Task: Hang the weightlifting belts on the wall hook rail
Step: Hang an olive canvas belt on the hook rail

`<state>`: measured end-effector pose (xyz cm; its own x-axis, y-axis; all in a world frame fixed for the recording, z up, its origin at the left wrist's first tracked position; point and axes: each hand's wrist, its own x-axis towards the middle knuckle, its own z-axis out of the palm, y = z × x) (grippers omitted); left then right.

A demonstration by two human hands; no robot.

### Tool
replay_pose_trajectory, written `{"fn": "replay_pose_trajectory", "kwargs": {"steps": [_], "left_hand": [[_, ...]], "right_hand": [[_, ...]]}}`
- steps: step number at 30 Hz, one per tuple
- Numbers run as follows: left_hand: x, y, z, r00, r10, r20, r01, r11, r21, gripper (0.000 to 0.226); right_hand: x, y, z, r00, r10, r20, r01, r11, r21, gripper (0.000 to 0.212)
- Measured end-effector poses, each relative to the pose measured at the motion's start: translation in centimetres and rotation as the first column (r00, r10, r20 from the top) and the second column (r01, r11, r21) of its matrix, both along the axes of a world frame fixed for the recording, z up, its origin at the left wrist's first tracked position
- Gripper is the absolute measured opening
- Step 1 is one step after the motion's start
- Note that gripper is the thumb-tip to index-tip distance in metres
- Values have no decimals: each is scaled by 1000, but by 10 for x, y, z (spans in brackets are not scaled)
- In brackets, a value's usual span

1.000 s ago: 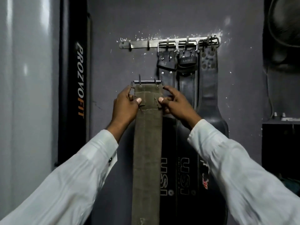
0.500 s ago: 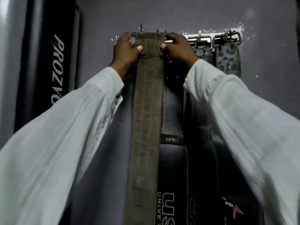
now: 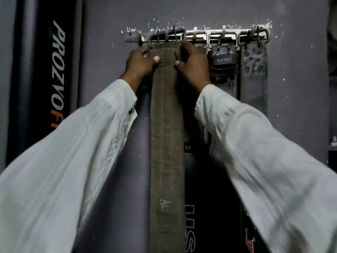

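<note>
Olive belt [image 3: 166,125] btm cut off; right hand [image 3: 193,64] hides black belt's [image 3: 200,179] buckle.

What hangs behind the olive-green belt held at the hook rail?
Behind the olive-green belt a black belt printed USI shows along its right edge, hanging against the wall. The green belt and the right hand cover its upper part and buckle.

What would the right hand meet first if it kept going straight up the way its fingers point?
Probably the wall hook rail just above the right hand, at the olive belt buckle's right end; depth is unclear, so it might touch the wall behind instead.
</note>
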<state>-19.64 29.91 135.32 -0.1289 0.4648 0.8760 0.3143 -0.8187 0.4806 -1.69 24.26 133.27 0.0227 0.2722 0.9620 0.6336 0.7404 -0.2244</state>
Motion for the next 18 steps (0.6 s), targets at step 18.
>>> {"fn": "replay_pose_trajectory", "kwargs": {"steps": [18], "left_hand": [[26,-70,-274,899,-310,308,419,811,-409,14]], "right_hand": [[2,-21,-230,971,28,-236,-148,847,-510,46]]}}
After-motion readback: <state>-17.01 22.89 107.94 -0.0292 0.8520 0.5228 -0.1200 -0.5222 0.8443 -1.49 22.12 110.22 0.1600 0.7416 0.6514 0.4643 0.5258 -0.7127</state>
